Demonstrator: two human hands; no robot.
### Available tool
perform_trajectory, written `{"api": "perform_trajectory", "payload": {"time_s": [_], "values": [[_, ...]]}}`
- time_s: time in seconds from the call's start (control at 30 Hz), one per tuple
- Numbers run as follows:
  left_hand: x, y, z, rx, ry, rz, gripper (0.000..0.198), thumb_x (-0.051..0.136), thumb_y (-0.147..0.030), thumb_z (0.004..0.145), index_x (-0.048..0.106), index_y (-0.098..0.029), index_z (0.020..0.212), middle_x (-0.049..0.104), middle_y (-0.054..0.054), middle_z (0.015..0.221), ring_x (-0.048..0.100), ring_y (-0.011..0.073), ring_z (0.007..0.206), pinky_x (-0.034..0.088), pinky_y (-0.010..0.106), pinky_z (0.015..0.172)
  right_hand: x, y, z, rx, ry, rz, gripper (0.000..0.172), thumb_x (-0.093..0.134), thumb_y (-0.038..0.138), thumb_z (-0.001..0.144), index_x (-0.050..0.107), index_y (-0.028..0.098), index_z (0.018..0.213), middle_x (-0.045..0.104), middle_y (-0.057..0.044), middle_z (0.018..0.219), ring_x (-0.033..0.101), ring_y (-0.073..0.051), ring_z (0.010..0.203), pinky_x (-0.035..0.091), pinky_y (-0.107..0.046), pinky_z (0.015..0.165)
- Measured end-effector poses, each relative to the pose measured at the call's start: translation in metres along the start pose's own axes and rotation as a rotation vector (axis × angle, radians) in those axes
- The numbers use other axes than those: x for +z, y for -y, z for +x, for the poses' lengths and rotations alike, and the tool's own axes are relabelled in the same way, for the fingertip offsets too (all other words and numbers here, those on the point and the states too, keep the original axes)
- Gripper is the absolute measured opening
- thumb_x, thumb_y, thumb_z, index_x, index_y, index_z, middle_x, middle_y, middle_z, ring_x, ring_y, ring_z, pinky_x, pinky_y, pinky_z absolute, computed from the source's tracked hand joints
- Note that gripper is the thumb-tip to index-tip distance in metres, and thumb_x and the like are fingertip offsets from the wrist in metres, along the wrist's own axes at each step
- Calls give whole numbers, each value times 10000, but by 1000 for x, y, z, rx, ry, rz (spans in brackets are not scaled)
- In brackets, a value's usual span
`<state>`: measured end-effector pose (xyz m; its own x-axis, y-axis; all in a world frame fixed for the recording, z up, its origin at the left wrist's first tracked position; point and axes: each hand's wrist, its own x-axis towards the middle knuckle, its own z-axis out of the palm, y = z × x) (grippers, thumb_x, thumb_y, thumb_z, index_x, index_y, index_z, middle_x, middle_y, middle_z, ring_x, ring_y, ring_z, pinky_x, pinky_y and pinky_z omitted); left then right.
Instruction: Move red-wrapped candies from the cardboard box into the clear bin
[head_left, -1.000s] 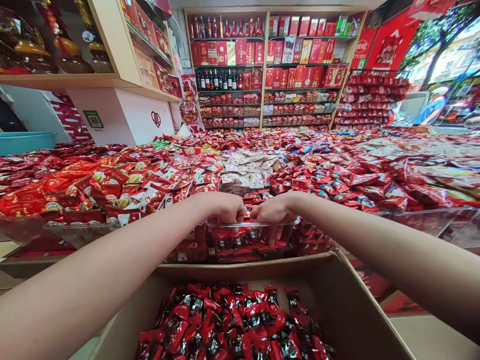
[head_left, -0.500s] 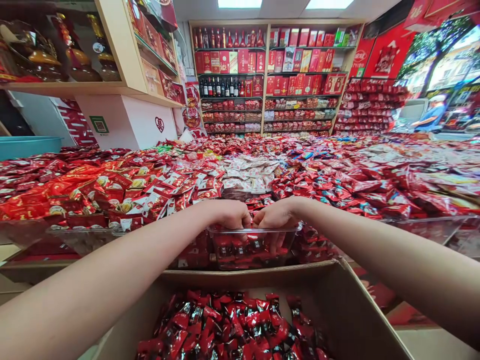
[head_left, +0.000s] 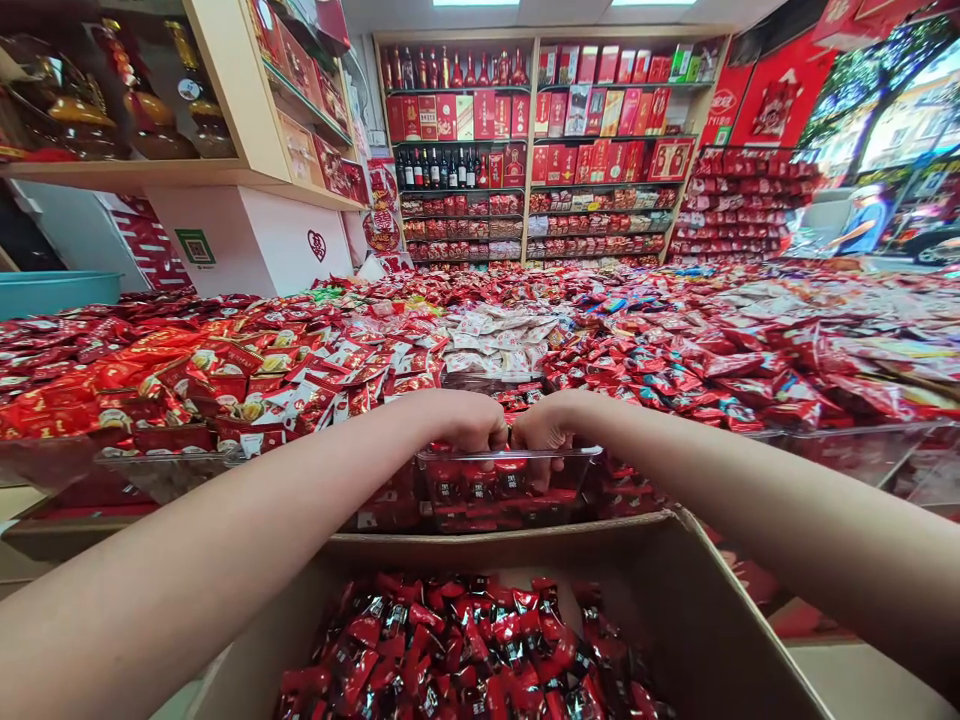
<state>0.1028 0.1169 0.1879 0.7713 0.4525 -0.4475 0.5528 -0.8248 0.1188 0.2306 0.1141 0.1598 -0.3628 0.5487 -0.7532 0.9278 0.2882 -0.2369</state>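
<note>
Both my hands reach into a clear plastic bin [head_left: 587,454] that holds red-wrapped candies [head_left: 480,488] with black labels. My left hand [head_left: 477,428] has its fingers curled down among them at the bin's middle. Close beside it, nearly touching, my right hand [head_left: 541,428] is curled too, and some of its fingers show through the bin's front wall. What either hand grips is hidden by the fingers. Below the bin stands an open cardboard box [head_left: 667,590], with many similar red and black candies [head_left: 450,650] inside.
Heaps of red packets [head_left: 225,370] and white packets [head_left: 499,340] spread across the display around the bin. A shelving unit [head_left: 534,120] with bottles and red boxes stands at the back. A wooden cabinet [head_left: 255,140] overhangs the left side. Outside at the right is a person [head_left: 862,225].
My right hand has curled its fingers and risen slightly inside the bin. My left hand has shifted a little to the right. The candies in the box look the same.
</note>
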Motion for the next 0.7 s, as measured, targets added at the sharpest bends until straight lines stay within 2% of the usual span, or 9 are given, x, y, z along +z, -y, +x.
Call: {"api": "perform_trajectory", "payload": {"time_s": [0.1,0.3,0.5,0.7], "values": [[0,-1,-1,3,-15,26,154,586,-112,602,641,-199,717,516,-55,524,428,130,474,308,218,413,-1,4,2,21,-43,-100,431,703,440,408,595,135,692,517,40,521,506,-125,502,382,-237,448],[-1,-4,-5,-25,-5,40,124,566,-101,612,630,-196,657,451,-70,459,396,116,432,283,205,376,-1,8,12,41,42,-138,446,672,466,448,606,133,737,489,43,488,491,-122,481,349,-238,452],[-1,0,0,-45,33,14,62,626,-224,636,637,-203,693,497,-60,494,417,127,443,302,222,392,2,7,15,85,64,-191,490,664,491,444,612,107,743,486,25,523,455,-114,474,356,-262,471],[-2,-2,5,-50,102,30,127,651,-312,618,644,-205,686,532,-38,512,450,153,465,315,244,405,4,12,7,77,36,-175,477,664,491,449,616,119,743,493,13,545,490,-140,519,362,-268,479]]}}
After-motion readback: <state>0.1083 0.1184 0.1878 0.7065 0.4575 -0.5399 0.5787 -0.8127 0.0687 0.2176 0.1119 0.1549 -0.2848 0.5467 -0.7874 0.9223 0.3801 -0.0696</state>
